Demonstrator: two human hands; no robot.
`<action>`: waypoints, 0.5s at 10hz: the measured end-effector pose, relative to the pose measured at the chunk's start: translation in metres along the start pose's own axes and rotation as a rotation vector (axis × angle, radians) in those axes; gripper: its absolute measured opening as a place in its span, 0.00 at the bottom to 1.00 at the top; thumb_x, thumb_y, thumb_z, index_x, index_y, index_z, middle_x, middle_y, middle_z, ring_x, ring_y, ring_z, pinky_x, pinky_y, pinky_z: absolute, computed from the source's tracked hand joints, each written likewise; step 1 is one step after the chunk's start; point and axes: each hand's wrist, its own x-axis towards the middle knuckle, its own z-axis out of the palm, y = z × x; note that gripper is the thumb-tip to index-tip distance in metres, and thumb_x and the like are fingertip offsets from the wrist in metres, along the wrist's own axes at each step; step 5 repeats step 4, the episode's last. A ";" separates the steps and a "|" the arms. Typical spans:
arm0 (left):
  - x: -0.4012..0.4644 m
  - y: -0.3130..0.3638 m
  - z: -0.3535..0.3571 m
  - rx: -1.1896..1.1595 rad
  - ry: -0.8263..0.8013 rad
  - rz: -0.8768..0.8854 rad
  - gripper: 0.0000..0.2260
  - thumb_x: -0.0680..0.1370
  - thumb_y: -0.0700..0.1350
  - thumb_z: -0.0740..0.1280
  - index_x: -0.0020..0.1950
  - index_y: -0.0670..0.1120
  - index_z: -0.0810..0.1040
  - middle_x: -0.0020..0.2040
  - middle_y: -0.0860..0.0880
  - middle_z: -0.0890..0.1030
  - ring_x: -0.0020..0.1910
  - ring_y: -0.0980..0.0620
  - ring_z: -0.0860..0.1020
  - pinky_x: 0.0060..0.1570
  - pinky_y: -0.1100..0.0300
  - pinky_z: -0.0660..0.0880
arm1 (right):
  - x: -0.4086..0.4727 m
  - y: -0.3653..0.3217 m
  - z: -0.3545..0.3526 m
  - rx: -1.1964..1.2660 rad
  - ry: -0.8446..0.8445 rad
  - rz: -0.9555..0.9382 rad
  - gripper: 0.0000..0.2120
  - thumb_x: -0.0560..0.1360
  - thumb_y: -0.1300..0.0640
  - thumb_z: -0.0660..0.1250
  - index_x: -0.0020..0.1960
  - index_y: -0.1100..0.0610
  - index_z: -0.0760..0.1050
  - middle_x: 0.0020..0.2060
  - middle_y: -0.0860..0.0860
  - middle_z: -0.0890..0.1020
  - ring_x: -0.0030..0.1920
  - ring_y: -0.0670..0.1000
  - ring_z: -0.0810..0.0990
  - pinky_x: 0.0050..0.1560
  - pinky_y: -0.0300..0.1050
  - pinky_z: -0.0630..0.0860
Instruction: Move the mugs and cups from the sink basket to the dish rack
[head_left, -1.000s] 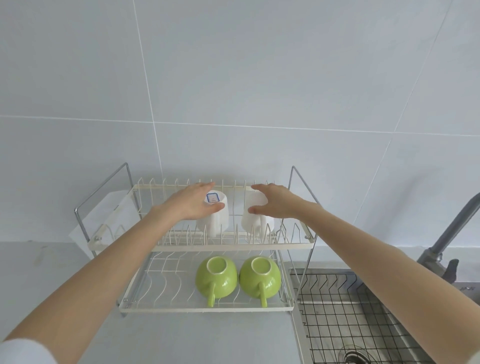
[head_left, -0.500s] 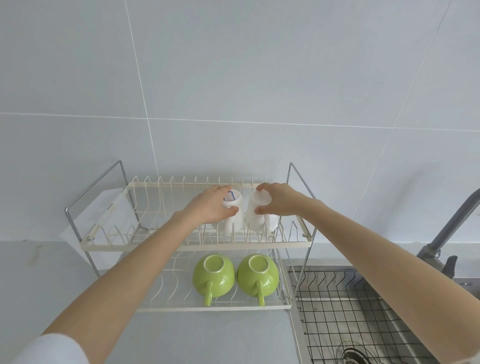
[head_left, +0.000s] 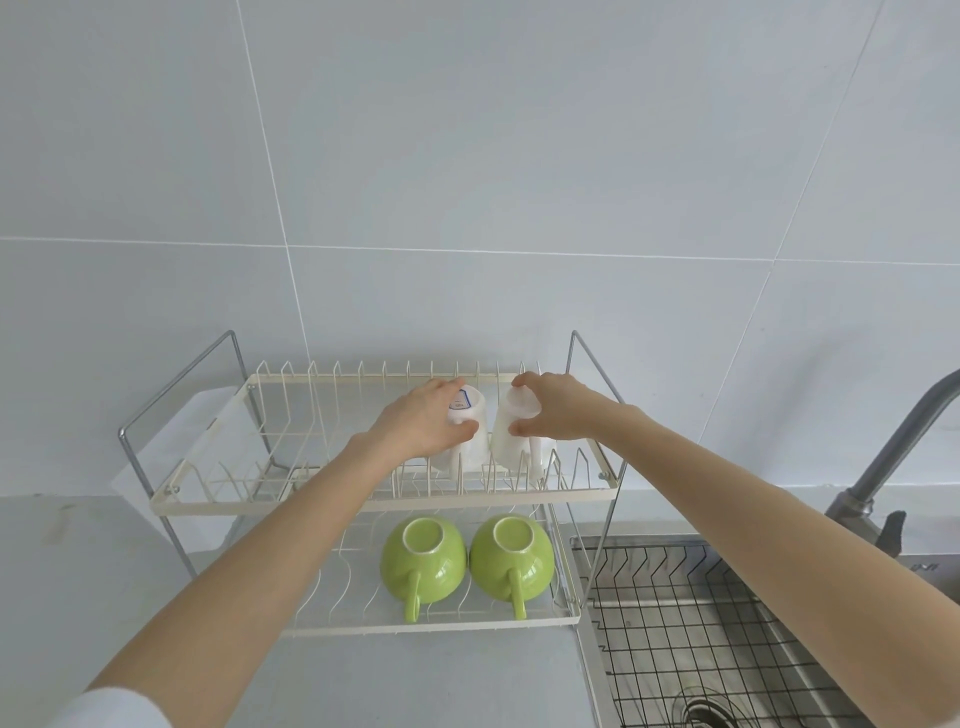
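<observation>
While inverted, white cups sit between fingers.

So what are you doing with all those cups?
A person is putting cups away to dry. The left hand holds one white cup and the right hand holds another white cup, both upside down on the dish rack's top shelf. Two green mugs sit below.

Single head-worn wide-angle view, looking forward and down from above the forearms. Faces the tiled wall straight on; dish rack at arm's reach, beneath both hands. Sink basket low, below the right hand. Worktop below the left hand.
</observation>
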 end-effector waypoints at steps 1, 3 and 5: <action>0.001 -0.001 -0.001 0.020 -0.006 -0.004 0.29 0.74 0.53 0.61 0.72 0.48 0.56 0.73 0.48 0.62 0.71 0.46 0.62 0.66 0.50 0.63 | 0.002 0.000 0.001 -0.018 -0.008 -0.003 0.31 0.73 0.49 0.65 0.72 0.55 0.57 0.66 0.58 0.69 0.69 0.59 0.63 0.64 0.51 0.65; 0.001 0.000 -0.003 0.053 -0.036 -0.001 0.31 0.75 0.56 0.59 0.73 0.53 0.49 0.75 0.49 0.57 0.72 0.46 0.60 0.68 0.48 0.62 | -0.001 -0.001 -0.003 -0.059 -0.056 -0.008 0.35 0.74 0.46 0.64 0.74 0.54 0.52 0.71 0.58 0.64 0.72 0.60 0.59 0.69 0.53 0.62; 0.001 -0.001 -0.005 0.055 -0.050 -0.018 0.32 0.75 0.58 0.57 0.74 0.53 0.47 0.76 0.48 0.53 0.74 0.46 0.57 0.70 0.46 0.60 | -0.002 0.000 -0.004 -0.057 -0.084 -0.006 0.38 0.74 0.43 0.63 0.75 0.52 0.46 0.75 0.57 0.55 0.74 0.59 0.53 0.72 0.56 0.57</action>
